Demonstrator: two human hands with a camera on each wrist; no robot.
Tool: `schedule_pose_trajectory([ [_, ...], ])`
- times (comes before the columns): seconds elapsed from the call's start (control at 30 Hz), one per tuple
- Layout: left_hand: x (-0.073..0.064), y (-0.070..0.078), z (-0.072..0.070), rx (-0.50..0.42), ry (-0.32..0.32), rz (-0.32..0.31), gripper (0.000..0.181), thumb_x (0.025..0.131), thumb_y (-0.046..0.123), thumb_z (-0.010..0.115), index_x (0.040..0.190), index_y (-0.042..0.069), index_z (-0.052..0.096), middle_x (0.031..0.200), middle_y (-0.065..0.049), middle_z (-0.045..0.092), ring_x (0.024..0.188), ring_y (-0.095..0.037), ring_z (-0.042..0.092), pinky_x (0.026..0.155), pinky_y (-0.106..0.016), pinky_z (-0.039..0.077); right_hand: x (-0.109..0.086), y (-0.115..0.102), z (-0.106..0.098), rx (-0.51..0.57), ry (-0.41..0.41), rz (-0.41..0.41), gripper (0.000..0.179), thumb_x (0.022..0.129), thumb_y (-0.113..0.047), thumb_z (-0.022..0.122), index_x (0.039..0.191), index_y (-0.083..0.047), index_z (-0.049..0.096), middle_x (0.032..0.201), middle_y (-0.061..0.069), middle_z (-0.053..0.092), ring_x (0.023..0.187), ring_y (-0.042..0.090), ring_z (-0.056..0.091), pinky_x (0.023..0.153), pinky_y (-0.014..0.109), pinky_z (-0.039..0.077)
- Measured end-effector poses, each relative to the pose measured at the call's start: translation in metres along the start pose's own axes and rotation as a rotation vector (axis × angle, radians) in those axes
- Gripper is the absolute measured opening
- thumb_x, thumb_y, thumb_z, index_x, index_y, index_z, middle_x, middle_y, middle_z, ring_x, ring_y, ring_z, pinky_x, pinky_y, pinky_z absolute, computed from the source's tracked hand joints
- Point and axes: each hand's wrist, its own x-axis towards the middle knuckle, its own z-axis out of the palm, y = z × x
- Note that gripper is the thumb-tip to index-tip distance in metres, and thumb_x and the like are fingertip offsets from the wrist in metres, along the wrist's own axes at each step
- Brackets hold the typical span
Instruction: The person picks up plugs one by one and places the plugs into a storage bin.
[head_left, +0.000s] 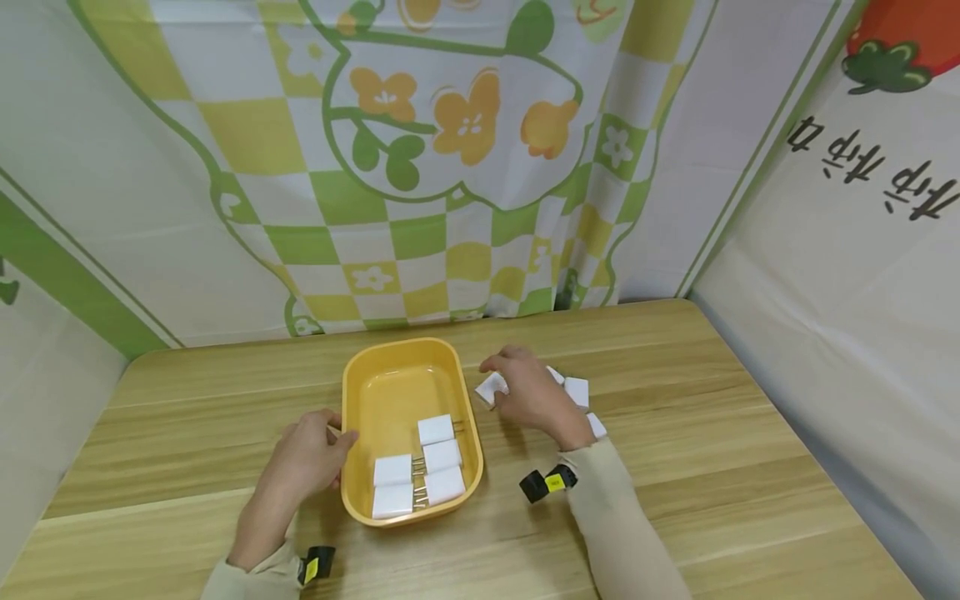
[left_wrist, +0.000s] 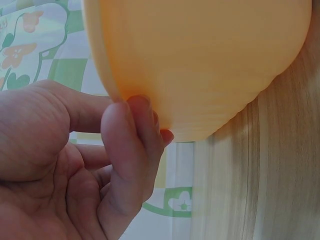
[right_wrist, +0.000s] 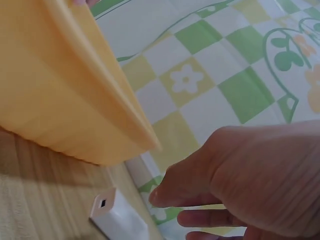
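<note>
My left hand (head_left: 303, 454) pinches the left rim of a yellow plastic tray (head_left: 351, 400), thumb over the edge and fingers (left_wrist: 120, 132) against the outer wall. Inside the tray's near half lie several white plug-in chargers (head_left: 441, 456) in two columns, their metal prongs showing. Just right of the tray, my right hand (head_left: 534, 396) hovers over a loose white charger (head_left: 491, 389). The right wrist view shows that charger (right_wrist: 120, 215) on the table, its small port facing out, with the thumb and fingers (right_wrist: 187, 187) spread apart beside it.
More white chargers (head_left: 577, 392) lie on the wooden table (head_left: 712, 433) behind and under the right hand, partly hidden by it. A patterned curtain (head_left: 450, 250) hangs along the table's back edge, and pale fabric walls stand at both sides.
</note>
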Motion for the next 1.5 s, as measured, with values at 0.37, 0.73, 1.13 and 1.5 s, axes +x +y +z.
schedule_pose_trajectory([
  [0.37, 0.001, 0.000, 0.000, 0.008, 0.000, 0.015, 0.036, 0.102, 0.013, 0.058, 0.123, -0.015, 0.054, 0.086, -0.015, 0.071, 0.051, -0.018, 0.063, 0.049, -0.033, 0.051, 0.004, 0.006, 0.013, -0.093, -0.076, -0.006, 0.045, 0.086, 0.006, 0.070, 0.129, -0.008, 0.067, 0.134, 0.013, 0.059, 0.129, 0.037, 0.047, 0.108, 0.053, 0.038],
  [0.73, 0.002, 0.000, -0.001, -0.002, 0.002, 0.019, 0.035, 0.102, 0.013, 0.058, 0.123, -0.015, 0.054, 0.089, -0.017, 0.070, 0.051, -0.018, 0.063, 0.049, -0.033, 0.051, 0.003, 0.007, 0.022, -0.131, -0.108, 0.028, 0.047, 0.090, 0.008, 0.066, 0.132, -0.012, 0.065, 0.138, 0.009, 0.057, 0.134, 0.034, 0.044, 0.110, 0.059, 0.032],
  [1.13, 0.001, -0.001, -0.001, 0.001, 0.012, 0.022, 0.035, 0.102, 0.013, 0.058, 0.123, -0.015, 0.054, 0.083, -0.013, 0.070, 0.050, -0.017, 0.063, 0.048, -0.033, 0.050, 0.003, 0.007, 0.024, -0.139, -0.124, 0.072, 0.047, 0.085, 0.009, 0.071, 0.125, -0.015, 0.067, 0.118, 0.006, 0.059, 0.120, 0.034, 0.052, 0.102, 0.053, 0.035],
  [1.5, -0.001, -0.001, 0.000, 0.004, 0.007, 0.010, 0.035, 0.102, 0.013, 0.058, 0.123, -0.014, 0.054, 0.081, -0.011, 0.070, 0.050, -0.018, 0.063, 0.048, -0.033, 0.050, -0.002, 0.008, 0.018, -0.144, -0.104, 0.055, 0.041, 0.087, -0.001, 0.076, 0.123, -0.015, 0.063, 0.117, 0.006, 0.061, 0.115, 0.034, 0.055, 0.097, 0.052, 0.036],
])
